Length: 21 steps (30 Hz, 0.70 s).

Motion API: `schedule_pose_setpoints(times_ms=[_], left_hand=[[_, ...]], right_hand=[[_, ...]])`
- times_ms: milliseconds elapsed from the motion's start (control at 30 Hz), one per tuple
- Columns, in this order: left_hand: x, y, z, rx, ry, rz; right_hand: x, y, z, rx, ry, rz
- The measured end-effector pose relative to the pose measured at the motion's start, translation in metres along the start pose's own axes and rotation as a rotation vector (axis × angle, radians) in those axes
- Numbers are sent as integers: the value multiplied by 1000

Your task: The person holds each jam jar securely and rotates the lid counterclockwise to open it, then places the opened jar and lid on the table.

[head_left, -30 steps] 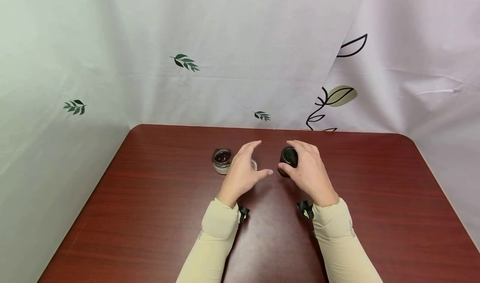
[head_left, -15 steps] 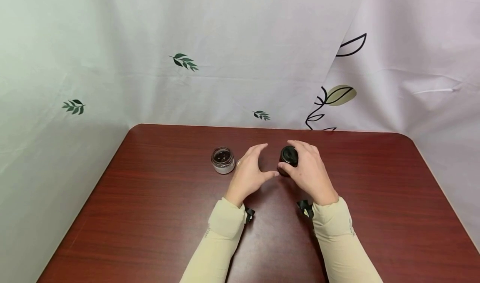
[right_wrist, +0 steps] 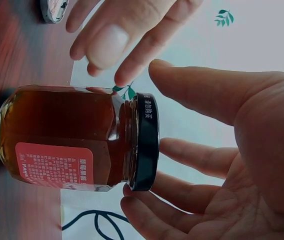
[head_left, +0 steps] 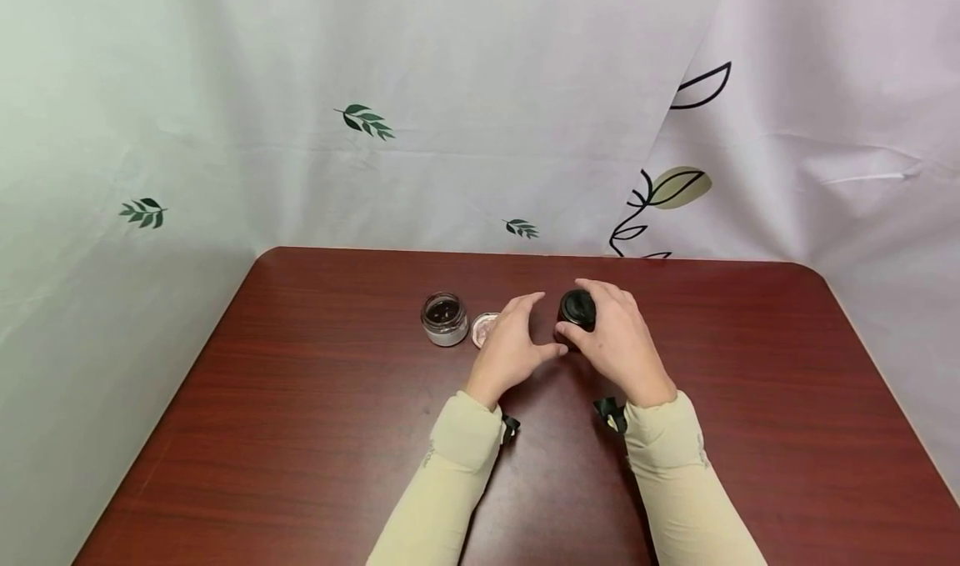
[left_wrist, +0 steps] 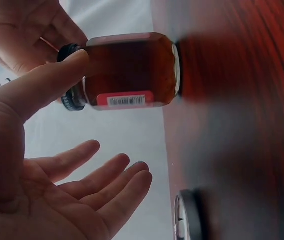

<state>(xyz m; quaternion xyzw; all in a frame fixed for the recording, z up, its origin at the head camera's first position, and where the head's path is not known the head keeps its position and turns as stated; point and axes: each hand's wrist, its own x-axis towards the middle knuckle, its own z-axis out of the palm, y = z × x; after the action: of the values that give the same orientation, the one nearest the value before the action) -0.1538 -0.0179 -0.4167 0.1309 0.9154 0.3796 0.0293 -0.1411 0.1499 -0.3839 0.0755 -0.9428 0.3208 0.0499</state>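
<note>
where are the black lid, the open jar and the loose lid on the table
black lid (right_wrist: 148, 141), right wrist view, on its side band
open jar (head_left: 445, 319), head view, on its glass body
loose lid (head_left: 483, 329), head view, on its pale top

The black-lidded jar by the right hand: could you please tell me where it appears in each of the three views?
Head: black-lidded jar at table centre, under the right hand.
Left wrist: upper middle, lying sideways in the picture, lid leftward.
Right wrist: left of centre, lid rightward.
Shared landmark: its red label shows in both wrist views.
</note>
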Motion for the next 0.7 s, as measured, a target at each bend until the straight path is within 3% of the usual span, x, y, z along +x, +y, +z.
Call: schedule_pose_setpoints(times_ms=[700], left_hand=[[9,0,19,-20,-43,-47]], right_hand=[[0,2,1,-12,0,5]])
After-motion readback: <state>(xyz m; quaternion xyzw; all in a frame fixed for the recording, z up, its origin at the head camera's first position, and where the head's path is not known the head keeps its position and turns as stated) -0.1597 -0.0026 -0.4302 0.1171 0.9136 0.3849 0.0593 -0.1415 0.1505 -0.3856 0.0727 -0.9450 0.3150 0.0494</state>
